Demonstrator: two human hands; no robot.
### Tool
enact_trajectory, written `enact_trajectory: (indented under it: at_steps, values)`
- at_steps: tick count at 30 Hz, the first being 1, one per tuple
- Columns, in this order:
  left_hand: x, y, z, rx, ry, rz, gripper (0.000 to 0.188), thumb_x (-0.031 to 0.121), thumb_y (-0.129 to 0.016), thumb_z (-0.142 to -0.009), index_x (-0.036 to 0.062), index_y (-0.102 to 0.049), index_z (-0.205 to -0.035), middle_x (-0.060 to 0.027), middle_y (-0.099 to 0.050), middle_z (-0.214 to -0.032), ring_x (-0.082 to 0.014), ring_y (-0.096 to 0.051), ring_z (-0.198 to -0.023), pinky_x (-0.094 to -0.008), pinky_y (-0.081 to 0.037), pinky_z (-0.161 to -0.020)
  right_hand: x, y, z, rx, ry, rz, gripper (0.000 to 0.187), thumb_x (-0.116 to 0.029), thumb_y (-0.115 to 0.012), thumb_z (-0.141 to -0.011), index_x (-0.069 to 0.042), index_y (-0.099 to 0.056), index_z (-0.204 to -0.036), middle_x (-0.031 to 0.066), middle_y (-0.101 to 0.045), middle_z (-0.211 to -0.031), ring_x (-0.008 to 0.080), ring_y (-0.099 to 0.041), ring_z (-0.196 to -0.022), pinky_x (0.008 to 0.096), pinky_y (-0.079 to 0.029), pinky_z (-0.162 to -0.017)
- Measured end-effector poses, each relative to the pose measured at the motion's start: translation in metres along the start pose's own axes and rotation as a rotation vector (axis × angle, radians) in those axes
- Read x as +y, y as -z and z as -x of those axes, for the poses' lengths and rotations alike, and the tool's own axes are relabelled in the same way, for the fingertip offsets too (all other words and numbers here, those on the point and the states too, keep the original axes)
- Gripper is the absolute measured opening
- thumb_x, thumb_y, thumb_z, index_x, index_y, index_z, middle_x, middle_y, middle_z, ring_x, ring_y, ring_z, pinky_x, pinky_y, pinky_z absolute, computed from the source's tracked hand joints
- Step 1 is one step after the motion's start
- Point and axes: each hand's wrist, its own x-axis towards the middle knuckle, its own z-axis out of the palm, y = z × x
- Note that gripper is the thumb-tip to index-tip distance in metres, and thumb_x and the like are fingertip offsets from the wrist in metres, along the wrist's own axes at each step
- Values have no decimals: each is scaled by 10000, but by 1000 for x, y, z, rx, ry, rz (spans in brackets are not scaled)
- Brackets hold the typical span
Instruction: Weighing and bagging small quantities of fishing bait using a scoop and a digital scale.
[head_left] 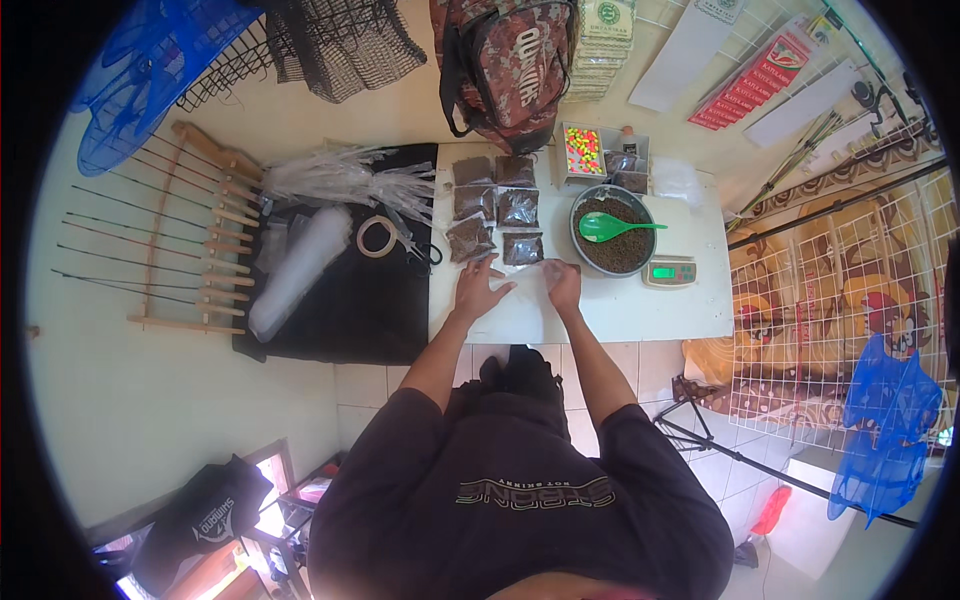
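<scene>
Several clear plastic packets of brown granules (519,207) lie in two columns on the white table. My left hand (480,290) is open, thumb spread away from the fingers, with its fingertips at the near edge of the front left packet (469,240). Closed at the front of the right column, my right hand (565,288) pinches a thin clear plastic bag (548,271). Just beyond that hand stands a grey bowl (574,243) of brown granules, a green spoon (600,228) resting on top. A digital scale (668,272) with a lit green display sits right of the bowl.
On the black cloth (375,320) at left lie a roll of clear plastic (300,275), a tape roll (376,237) and black-handled scissors (425,255). A box of colourful pieces (583,150) stands behind the bowl. A camouflage backpack (515,75) hangs at the back.
</scene>
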Motion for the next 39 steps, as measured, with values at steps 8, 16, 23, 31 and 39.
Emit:
enact_trajectory:
  at_steps: [8, 16, 23, 31, 39]
  values:
    - [-1, -8, -9, 20, 30, 16, 627, 319, -699, -743, 81, -427, -1256, -31, -658, -836, -266, -536, -974, -389, -413, -856, -21, -9, -15, 11, -299, -7, 221, -278, -626, -784, -79, -697, -847, 176, -630, -703, 353, -585, -771, 441, -464, -713]
    - [10, -14, -22, 199, 143, -112, 409, 190, -651, -767, 105, -497, -1136, -45, -625, -772, -279, -563, -860, -404, -458, -766, -38, 4, -10, 56, -137, -8, 303, -207, -670, -757, -62, -584, -1008, 145, -603, -903, 334, -541, -878, 401, -429, -800]
    - [2, -10, 2, 96, -323, -300, 274, 191, -603, -786, 84, -567, -1036, -49, -552, -1007, -238, -484, -1025, -382, -400, -859, -34, 19, 22, -118, 410, 287, 309, -143, -623, -780, -99, -563, -1080, 103, -528, -1141, 300, -465, -1090, 406, -390, -904]
    - [-18, -13, 11, -46, -465, -456, 432, 159, -530, -820, 68, -519, -1242, -46, -509, -1286, -255, -395, -1233, -403, -362, -963, -31, 20, 40, -220, 423, 344, 398, -207, -522, -847, -77, -509, -1223, 111, -488, -1250, 303, -432, -1153, 420, -359, -938]
    - [-10, -12, 13, -93, -355, -452, 513, 142, -508, -811, 75, -431, -1314, -55, -415, -1365, -326, -363, -1238, -444, -329, -1000, -30, 23, 36, -280, 393, 465, 468, -261, -462, -886, -100, -410, -1323, 87, -406, -1360, 320, -368, -1227, 441, -317, -996]
